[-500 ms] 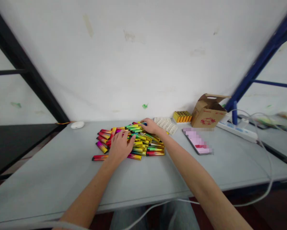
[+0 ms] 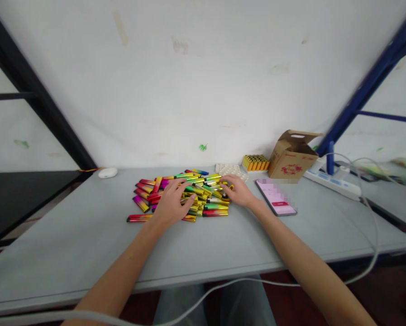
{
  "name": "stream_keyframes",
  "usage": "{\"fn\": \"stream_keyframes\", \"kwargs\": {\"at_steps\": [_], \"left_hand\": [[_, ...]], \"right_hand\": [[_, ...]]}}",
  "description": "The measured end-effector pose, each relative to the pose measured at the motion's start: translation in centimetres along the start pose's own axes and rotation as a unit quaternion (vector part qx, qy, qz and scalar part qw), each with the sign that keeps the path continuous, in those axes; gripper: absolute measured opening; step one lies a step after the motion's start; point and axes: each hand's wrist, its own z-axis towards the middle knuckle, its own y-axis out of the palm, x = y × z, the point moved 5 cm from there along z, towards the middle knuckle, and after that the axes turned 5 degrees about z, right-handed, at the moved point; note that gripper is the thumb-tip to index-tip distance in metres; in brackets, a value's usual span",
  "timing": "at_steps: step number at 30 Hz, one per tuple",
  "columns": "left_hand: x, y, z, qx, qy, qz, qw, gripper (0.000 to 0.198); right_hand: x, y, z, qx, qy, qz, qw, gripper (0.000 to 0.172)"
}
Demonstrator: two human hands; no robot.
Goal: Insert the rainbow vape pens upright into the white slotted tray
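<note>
I have both hands at a loose pile of slim, shiny metallic tubes in red, purple, green and gold (image 2: 212,206), which lies at mid-length on the grey flat-topped bench (image 2: 87,249), nearer its back edge than its front. The left hand (image 2: 170,206) rests over the left-middle of the pile, its grip apart, thumb spread from the fingers. The right hand (image 2: 240,192) curls at the pile's right end; I can't tell whether its grip is clamped on a tube.

I read the step in hand as sorting through or straightening the tubes. As I judge it, the next move calls for a light pinch on one tube along its length, so its neighbours don't roll.

At the back edge, beyond the right hand, sit a white dimpled tray (image 2: 230,170), a block of upright yellow-orange cylinders (image 2: 256,163) and an open brown cardboard box (image 2: 293,159). A dark-edged phone with a pink screen (image 2: 280,203) lies near the right wrist, so I'd limit rightward sweeps. A white rounded case (image 2: 108,173) sits by the back left corner. I have most room toward the front edge and left side, minding the white cable (image 2: 243,280) slung in front of the front edge.
</note>
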Motion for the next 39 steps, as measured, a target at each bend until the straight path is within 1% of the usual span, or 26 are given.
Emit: {"fn": "stream_keyframes", "kwargs": {"at_steps": [2,5,8,15,19,24,26,28,30,36,39], "left_hand": [[0.1,0.4,-0.2,-0.012,0.003,0.009,1.000,0.042],[-0.5,1.4,-0.6,-0.054,-0.006,0.024,0.998,0.049],[-1.0,2.2,-0.9,-0.088,-0.006,0.024,0.996,0.056],[-1.1,2.2,-0.8,-0.099,-0.011,0.021,0.995,0.058],[-1.2,2.2,-0.8,-0.090,-0.011,0.016,0.996,0.056],[-1.3,2.4,-0.9,-0.087,-0.008,0.024,0.996,0.055],[-1.3,2.5,-0.9,-0.088,-0.007,0.028,0.996,0.056],[-1.3,2.5,-0.9,-0.089,-0.006,0.030,0.996,0.056],[-1.3,2.5,-0.9,-0.090,-0.007,0.030,0.995,0.057],[-1.3,2.4,-0.8,-0.107,-0.016,0.031,0.994,0.060],[-1.3,2.5,-0.9,-0.104,-0.012,0.033,0.994,0.060]], "right_hand": [[-0.6,0.4,-0.2,-0.016,-0.008,-0.014,1.000,0.030],[-1.3,1.3,-0.3,-0.040,-0.022,-0.031,0.998,0.035],[-1.6,1.8,-0.6,-0.045,-0.028,-0.037,0.998,0.034],[-1.6,1.9,-0.6,-0.034,-0.020,-0.039,0.998,0.031],[-1.5,1.7,-0.6,-0.020,-0.010,-0.038,0.999,0.030],[-1.3,1.7,-0.6,-0.020,-0.002,-0.045,0.999,0.028],[-1.1,1.4,-0.5,0.003,0.009,-0.050,0.999,0.025],[-0.7,0.9,-0.4,0.029,0.021,-0.054,0.998,0.020],[-0.5,0.5,-0.3,0.044,0.026,-0.052,0.997,0.018],[-0.9,0.3,-0.2,0.056,-0.010,-0.018,0.998,0.017],[-1.3,0.5,-0.2,0.056,-0.021,-0.003,0.998,0.019]]}}
